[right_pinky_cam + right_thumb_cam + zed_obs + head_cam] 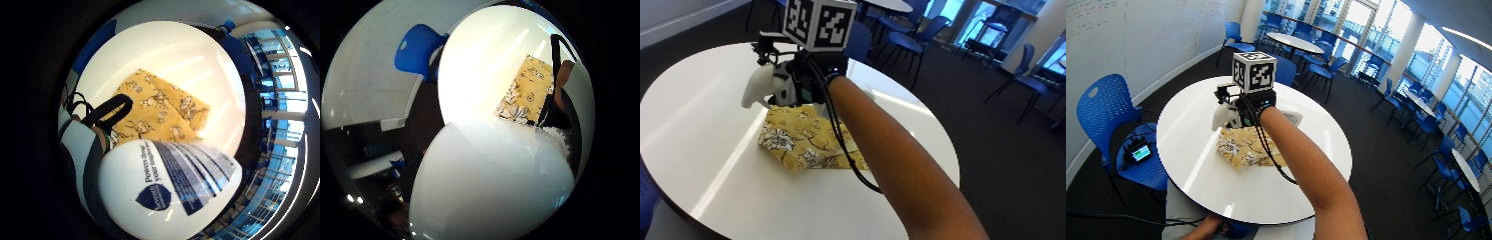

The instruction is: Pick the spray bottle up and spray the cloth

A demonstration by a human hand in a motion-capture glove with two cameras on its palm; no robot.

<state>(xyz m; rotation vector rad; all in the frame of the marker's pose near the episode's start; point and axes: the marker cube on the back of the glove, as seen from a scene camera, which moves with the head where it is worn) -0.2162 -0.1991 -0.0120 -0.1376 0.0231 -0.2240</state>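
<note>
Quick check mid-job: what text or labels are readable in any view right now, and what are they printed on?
"Power through your business": on the white spray bottle label, beside a blue shield logo whose wording is too blurred to read.
Fine print in the blue panel on the same label: too small to read.
The yellow cloth carries only a floral pattern, no text.

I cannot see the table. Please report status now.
Right hand grips spray bottle, lifted above table. Yellow cloth lies flat below. Nothing in the way.

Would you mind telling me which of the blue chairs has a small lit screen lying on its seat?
The blue chair standing alone between the wall and the round white table. The other blue chairs stand farther off, by the windows and the other tables.
</note>
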